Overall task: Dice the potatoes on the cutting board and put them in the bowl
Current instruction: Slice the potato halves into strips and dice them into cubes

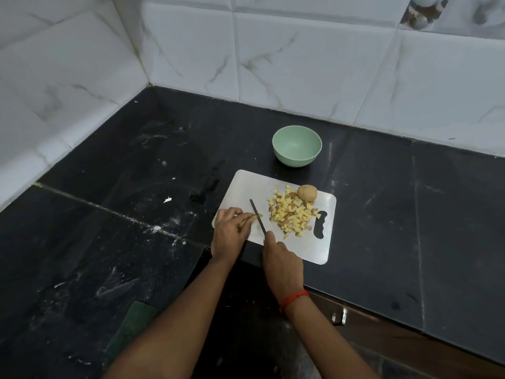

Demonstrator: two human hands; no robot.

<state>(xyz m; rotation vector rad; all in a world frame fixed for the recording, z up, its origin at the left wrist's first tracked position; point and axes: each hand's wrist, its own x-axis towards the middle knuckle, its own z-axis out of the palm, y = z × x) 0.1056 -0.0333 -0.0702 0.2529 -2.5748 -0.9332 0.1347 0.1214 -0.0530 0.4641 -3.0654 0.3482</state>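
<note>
centre frame, on the cutting board [314, 247]: left hand [229, 231] pinches potato strips [247, 220] bunched so the knife [258, 217] gripped by right hand [282, 265] cuts across them. diced pile [291, 213] sits right, clear of blade; whole potato [307, 192], empty bowl [296, 160] above.

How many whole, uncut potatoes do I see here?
1: the whole potato sits at the cutting board's far edge, beside the diced pile. None seems hidden.
</note>
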